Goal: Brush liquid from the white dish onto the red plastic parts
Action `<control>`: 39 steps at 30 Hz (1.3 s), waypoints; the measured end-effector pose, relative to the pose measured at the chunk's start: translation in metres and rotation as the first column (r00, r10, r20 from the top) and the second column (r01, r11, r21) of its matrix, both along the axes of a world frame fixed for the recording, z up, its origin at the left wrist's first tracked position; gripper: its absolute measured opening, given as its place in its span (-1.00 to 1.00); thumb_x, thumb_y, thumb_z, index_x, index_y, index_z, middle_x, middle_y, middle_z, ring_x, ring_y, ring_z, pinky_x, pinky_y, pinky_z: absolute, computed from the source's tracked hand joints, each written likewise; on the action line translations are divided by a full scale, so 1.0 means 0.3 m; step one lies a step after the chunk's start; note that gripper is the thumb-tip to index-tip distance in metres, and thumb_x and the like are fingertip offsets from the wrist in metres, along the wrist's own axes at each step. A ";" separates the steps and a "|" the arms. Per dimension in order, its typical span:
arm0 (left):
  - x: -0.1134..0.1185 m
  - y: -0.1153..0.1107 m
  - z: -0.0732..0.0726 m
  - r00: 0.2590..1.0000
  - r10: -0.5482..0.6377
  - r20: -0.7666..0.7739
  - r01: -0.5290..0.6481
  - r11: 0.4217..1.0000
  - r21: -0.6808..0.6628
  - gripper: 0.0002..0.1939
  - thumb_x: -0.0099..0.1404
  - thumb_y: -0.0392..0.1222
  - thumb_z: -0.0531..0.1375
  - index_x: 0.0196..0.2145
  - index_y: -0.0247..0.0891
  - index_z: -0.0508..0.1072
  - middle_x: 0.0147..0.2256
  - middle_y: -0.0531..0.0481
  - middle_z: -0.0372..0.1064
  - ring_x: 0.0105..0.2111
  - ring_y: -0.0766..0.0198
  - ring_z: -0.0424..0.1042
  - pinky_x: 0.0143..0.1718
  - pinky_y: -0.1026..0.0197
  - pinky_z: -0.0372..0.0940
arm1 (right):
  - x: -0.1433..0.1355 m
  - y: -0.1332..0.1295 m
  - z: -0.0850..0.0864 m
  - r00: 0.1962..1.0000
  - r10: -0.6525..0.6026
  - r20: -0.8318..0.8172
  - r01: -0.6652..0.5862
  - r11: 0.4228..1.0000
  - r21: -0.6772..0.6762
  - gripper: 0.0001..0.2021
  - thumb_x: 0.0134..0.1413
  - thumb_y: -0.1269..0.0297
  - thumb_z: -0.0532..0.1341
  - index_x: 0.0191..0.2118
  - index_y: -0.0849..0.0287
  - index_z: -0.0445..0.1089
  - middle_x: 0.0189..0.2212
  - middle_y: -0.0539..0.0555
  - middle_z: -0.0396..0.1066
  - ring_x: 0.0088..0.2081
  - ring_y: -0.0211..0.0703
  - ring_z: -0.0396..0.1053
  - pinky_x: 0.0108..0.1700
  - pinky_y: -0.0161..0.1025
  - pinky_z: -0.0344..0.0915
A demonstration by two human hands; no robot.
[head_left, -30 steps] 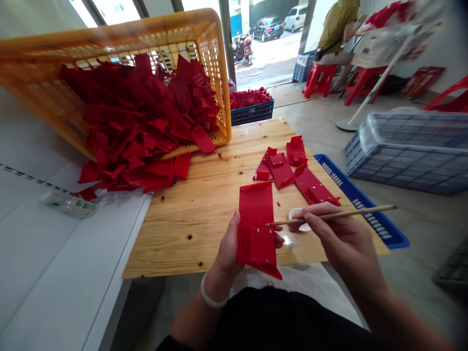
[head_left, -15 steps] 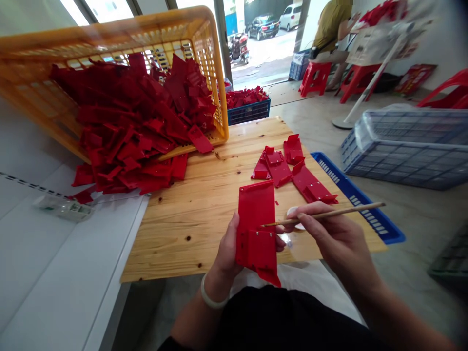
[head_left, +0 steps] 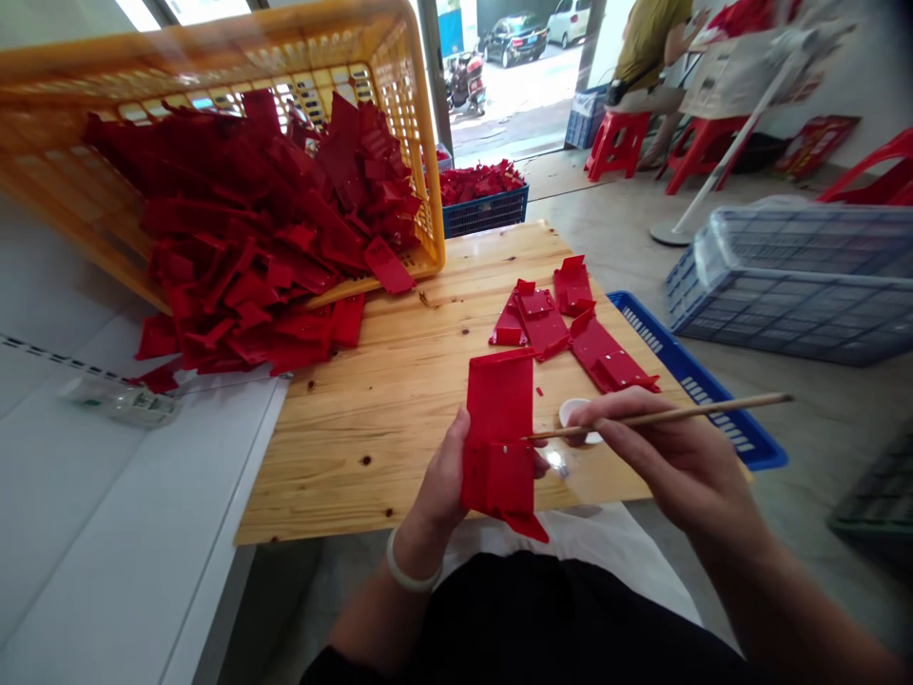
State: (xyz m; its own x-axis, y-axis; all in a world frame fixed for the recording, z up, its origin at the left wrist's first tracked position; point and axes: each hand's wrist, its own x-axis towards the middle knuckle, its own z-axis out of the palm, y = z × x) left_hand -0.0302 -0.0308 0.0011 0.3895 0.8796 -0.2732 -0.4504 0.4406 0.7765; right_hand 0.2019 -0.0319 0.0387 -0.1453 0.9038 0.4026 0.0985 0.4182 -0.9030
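Note:
My left hand (head_left: 446, 471) grips a red plastic part (head_left: 500, 400), a long panel with a raised flap at its lower end, holding it by its sides above the table's front edge. Between the fingers of my right hand (head_left: 660, 447) is a thin wooden brush (head_left: 706, 409), its tip against or just over the panel near two small pale spots. Whether the tip touches, I cannot tell. A small white dish (head_left: 576, 415) sits partly behind my right fingers. Several similar red parts (head_left: 543, 323) lie on the table beyond.
A tilted yellow crate (head_left: 437, 190) spills red parts (head_left: 263, 247) onto the wooden table (head_left: 399, 419) at left. A blue basket (head_left: 760, 447) lies by the table's right edge. Grey-blue crates (head_left: 785, 285) stand on the floor. A seated person (head_left: 646, 48) works farther back.
My right hand and the brush have shifted to the right, so the tip is now nearer the panel's right edge. More of the white dish shows. My left hand still holds the panel.

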 end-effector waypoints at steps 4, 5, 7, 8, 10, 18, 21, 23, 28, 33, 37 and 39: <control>0.001 -0.008 0.031 0.989 0.084 -0.122 -0.077 0.995 0.059 -0.18 0.43 0.50 0.10 -0.05 -0.40 0.68 -0.23 -0.31 0.69 -0.20 -0.10 0.69 -0.17 0.06 0.55 | 0.026 0.009 0.018 0.991 -0.001 0.130 -0.015 0.992 0.126 -0.85 0.48 0.31 0.27 0.04 0.00 0.57 -0.13 0.07 0.64 -0.15 -0.04 0.64 -0.09 -0.16 0.60; 0.002 -0.009 0.036 0.985 0.099 -0.142 -0.089 0.993 0.079 -0.21 0.43 0.48 0.12 -0.05 -0.37 0.68 -0.22 -0.29 0.69 -0.20 -0.08 0.69 -0.18 0.07 0.54 | 0.023 0.010 0.023 0.989 -0.008 0.148 -0.013 0.990 0.142 -0.84 0.47 0.32 0.27 0.04 -0.01 0.56 -0.13 0.06 0.64 -0.18 -0.07 0.63 -0.10 -0.17 0.60; 0.007 -0.011 0.043 0.977 0.130 -0.169 -0.109 0.986 0.125 -0.30 0.44 0.43 0.16 -0.02 -0.32 0.66 -0.14 -0.26 0.69 -0.18 -0.07 0.68 -0.17 0.07 0.54 | 0.009 0.011 0.034 0.984 -0.017 0.176 -0.012 0.986 0.165 -0.85 0.47 0.34 0.27 0.03 0.00 0.55 -0.15 0.04 0.64 -0.24 -0.11 0.62 -0.15 -0.19 0.59; 0.009 -0.011 0.044 0.974 0.141 -0.176 -0.115 0.982 0.148 -0.33 0.45 0.40 0.17 -0.01 -0.31 0.65 -0.11 -0.26 0.68 -0.17 -0.07 0.68 -0.15 0.06 0.54 | -0.001 0.012 0.039 0.981 -0.017 0.191 -0.017 0.984 0.179 -0.87 0.46 0.34 0.28 0.01 0.01 0.54 -0.17 0.04 0.64 -0.26 -0.12 0.62 -0.18 -0.21 0.58; 0.012 -0.010 0.046 0.970 0.153 -0.186 -0.117 0.975 0.190 -0.37 0.46 0.37 0.18 0.01 -0.29 0.63 -0.07 -0.24 0.67 -0.15 -0.05 0.68 -0.12 0.06 0.53 | -0.021 0.015 0.050 0.974 -0.019 0.225 -0.031 0.976 0.215 -0.90 0.45 0.35 0.29 -0.04 0.03 0.54 -0.21 0.02 0.63 -0.29 -0.14 0.61 -0.23 -0.23 0.55; 0.009 -0.005 0.041 0.954 0.176 -0.243 -0.101 0.951 0.294 -0.40 0.51 0.34 0.15 0.03 -0.29 0.60 -0.08 -0.21 0.66 -0.14 0.00 0.65 -0.13 0.11 0.51 | -0.073 0.029 0.083 0.948 -0.073 0.310 -0.033 0.945 0.325 -0.94 0.47 0.31 0.27 -0.13 0.04 0.49 -0.35 -0.03 0.59 -0.38 -0.19 0.58 -0.28 -0.27 0.50; 0.006 -0.005 0.030 0.948 0.159 -0.276 -0.068 0.948 0.311 -0.38 0.55 0.33 0.07 0.11 -0.27 0.55 -0.09 -0.19 0.66 -0.16 0.04 0.65 -0.14 0.12 0.51 | -0.077 0.032 0.080 0.942 -0.108 0.319 -0.008 0.939 0.343 -0.94 0.46 0.34 0.27 -0.14 0.04 0.48 -0.36 -0.04 0.59 -0.39 -0.21 0.57 -0.31 -0.30 0.49; 0.003 -0.006 0.024 0.943 0.138 -0.302 -0.038 0.949 0.314 -0.36 0.57 0.33 0.03 0.17 -0.28 0.51 -0.11 -0.18 0.66 -0.18 0.06 0.65 -0.15 0.11 0.51 | -0.076 0.031 0.077 0.947 -0.114 0.301 0.007 0.942 0.337 -0.94 0.45 0.37 0.28 -0.11 0.05 0.47 -0.35 -0.05 0.59 -0.40 -0.23 0.58 -0.34 -0.34 0.48; 0.006 -0.008 0.027 0.943 0.160 -0.293 -0.069 0.952 0.298 -0.37 0.53 0.37 0.08 0.09 -0.26 0.55 -0.04 -0.20 0.66 -0.15 0.02 0.67 -0.15 0.11 0.53 | -0.075 0.034 0.057 0.947 -0.101 0.305 -0.008 0.942 0.336 -0.94 0.44 0.38 0.28 -0.09 0.06 0.46 -0.36 -0.05 0.58 -0.38 -0.21 0.58 -0.29 -0.30 0.48; 0.013 0.049 0.001 0.955 0.161 -0.251 -0.123 0.979 0.163 -0.20 0.41 0.50 0.14 0.06 -0.38 0.56 -0.10 -0.32 0.67 -0.18 -0.08 0.69 -0.20 0.07 0.56 | -0.043 0.055 0.022 0.911 -0.256 0.323 0.122 0.916 0.383 -0.96 0.47 0.35 0.27 -0.08 0.06 0.46 -0.34 -0.04 0.59 -0.36 -0.18 0.59 -0.29 -0.28 0.46; 0.003 0.142 -0.036 0.946 0.239 -0.217 -0.252 0.967 -0.034 -0.28 0.49 0.38 0.09 -0.01 -0.44 0.56 -0.21 -0.35 0.67 -0.32 -0.01 0.68 -0.29 0.06 0.57 | 0.004 0.036 0.104 0.857 -0.373 0.355 0.123 0.818 0.563 -0.97 0.47 0.35 0.26 -0.11 0.08 0.43 -0.34 -0.01 0.55 -0.36 -0.15 0.56 -0.30 -0.24 0.42; -0.006 0.173 -0.054 0.940 0.276 -0.199 -0.294 0.954 -0.065 -0.36 0.54 0.28 0.06 0.02 -0.43 0.54 -0.23 -0.32 0.67 -0.34 0.00 0.67 -0.28 0.05 0.58 | 0.024 0.011 0.186 0.839 -0.367 0.402 0.030 0.769 0.639 -0.93 0.47 0.39 0.25 -0.14 0.10 0.40 -0.37 0.00 0.51 -0.38 -0.16 0.51 -0.29 -0.21 0.39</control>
State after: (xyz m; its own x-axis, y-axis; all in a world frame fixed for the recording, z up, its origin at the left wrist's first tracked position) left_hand -0.0319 0.0212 -0.0151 0.0607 0.9136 -0.4022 -0.4192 0.3890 0.8203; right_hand 0.2090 -0.0285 0.0945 -0.3133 0.5372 0.7831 0.5857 0.7584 -0.2860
